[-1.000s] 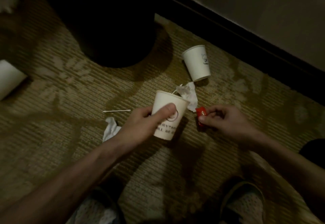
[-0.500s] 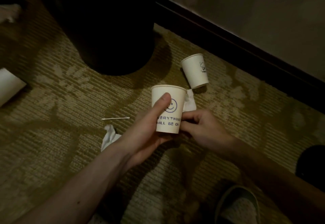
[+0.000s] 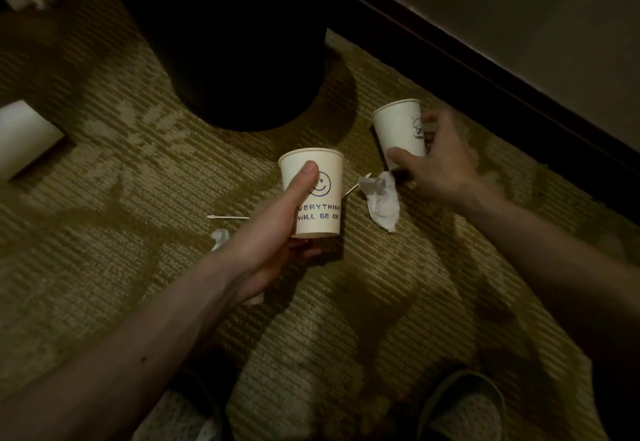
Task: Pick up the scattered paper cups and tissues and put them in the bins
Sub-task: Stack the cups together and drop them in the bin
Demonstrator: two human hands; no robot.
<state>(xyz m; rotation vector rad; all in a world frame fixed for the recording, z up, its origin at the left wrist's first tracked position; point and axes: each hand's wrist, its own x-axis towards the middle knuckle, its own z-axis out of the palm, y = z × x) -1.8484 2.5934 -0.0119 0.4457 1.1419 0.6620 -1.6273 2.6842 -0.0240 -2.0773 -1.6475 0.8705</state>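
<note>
From the head view, crouched on a patterned carpet (image 3: 346, 302), a person grips an upright smiley-face paper cup (image 3: 320, 194) in the left hand (image 3: 273, 232). The right hand (image 3: 440, 160), blurred, wraps thumb and fingers round a second cup (image 3: 398, 132), mouth up and slightly tilted. The dark bin (image 3: 235, 42) stands beyond, nearer the left hand. A crumpled tissue (image 3: 381, 198) lies on the floor between the hands, just beside the right.
</note>
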